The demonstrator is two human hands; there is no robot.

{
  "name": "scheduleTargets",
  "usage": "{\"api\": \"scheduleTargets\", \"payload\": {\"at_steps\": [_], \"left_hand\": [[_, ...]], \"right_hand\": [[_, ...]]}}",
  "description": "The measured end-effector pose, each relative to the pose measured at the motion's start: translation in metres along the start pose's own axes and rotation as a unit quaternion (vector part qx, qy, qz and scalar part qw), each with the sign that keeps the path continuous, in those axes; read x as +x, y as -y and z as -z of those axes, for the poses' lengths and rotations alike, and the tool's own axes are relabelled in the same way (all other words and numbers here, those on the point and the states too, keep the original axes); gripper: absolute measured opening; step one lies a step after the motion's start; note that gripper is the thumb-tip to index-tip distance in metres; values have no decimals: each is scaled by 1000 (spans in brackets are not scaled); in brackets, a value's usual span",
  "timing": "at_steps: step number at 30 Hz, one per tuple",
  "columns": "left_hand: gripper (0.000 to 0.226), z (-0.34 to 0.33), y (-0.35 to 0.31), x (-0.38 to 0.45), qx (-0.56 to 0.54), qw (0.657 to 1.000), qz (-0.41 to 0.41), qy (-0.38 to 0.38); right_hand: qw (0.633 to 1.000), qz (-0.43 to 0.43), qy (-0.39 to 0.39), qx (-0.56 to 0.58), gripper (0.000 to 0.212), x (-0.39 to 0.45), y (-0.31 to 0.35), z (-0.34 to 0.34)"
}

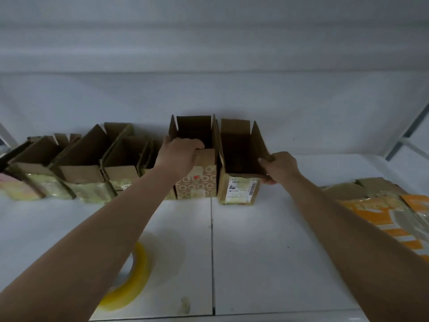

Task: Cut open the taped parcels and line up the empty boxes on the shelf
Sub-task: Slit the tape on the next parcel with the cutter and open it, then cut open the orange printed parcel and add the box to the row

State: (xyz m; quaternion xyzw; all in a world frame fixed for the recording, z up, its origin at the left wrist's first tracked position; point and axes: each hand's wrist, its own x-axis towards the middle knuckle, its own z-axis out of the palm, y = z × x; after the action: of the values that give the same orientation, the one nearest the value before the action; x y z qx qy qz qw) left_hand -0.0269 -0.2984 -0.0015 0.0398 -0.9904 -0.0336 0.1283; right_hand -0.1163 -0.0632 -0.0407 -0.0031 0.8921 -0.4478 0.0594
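From the head camera I see a white shelf [267, 240] with a row of opened cardboard boxes standing against the back wall. My left hand [178, 154] is curled over the near flap of the patterned box [197, 182], fingers hooked inside the rim, so it is grasping that box. My right hand [279, 167] pinches the right-hand flap of the labelled box [241, 189], which stands touching the patterned box on its right and sits a little further forward than it. Both look empty, though their insides are dark and I can't be sure nothing lies at the bottom. To the left, the other open boxes [81, 173] lean and overlap in an untidy line.

What could go wrong: I judge the labelled box is being nudged into line, and pulling it by one thin flap could bend or tear the flap instead of sliding the box. Pushing it sideways could shove the patterned box into the leaning ones and knock the row askew. My left forearm passes over a roll of yellow tape [130, 282] at the near edge, and drawing the arm back low could sweep it off the shelf.

Hard to make out: the leftmost boxes are blurred and cut off by the frame. An orange and white parcel [380, 212] lies at the right, half hidden by my right arm, and I can't tell whether it is cut open. No cutter is visible anywhere
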Motion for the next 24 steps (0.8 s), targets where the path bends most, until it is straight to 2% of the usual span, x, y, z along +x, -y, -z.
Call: {"api": "scheduleTargets", "payload": {"at_steps": [5, 8, 12, 16, 18, 20, 24], "left_hand": [[31, 0, 5, -2, -35, 999, 8, -27], [31, -2, 10, 2, -48, 999, 5, -22], [33, -8, 8, 5, -50, 998, 12, -18], [29, -3, 11, 1, -74, 997, 1, -4], [29, 4, 13, -1, -78, 997, -15, -7], [32, 12, 10, 1, -78, 996, -40, -29], [29, 19, -23, 4, -77, 985, -136, -76]], "right_hand": [[999, -37, -8, 38, 21, 12, 14, -11], [999, -32, -9, 32, 16, 14, 20, -19], [997, 25, -6, -78, 24, 13, 18, -26], [989, 32, 37, -142, 35, 6, 24, -11], [982, 53, 21, -180, 43, 0, 28, 3], [962, 88, -19, -259, 54, -10, 30, 17], [929, 117, -41, -348, 50, -41, 21, 32]]}}
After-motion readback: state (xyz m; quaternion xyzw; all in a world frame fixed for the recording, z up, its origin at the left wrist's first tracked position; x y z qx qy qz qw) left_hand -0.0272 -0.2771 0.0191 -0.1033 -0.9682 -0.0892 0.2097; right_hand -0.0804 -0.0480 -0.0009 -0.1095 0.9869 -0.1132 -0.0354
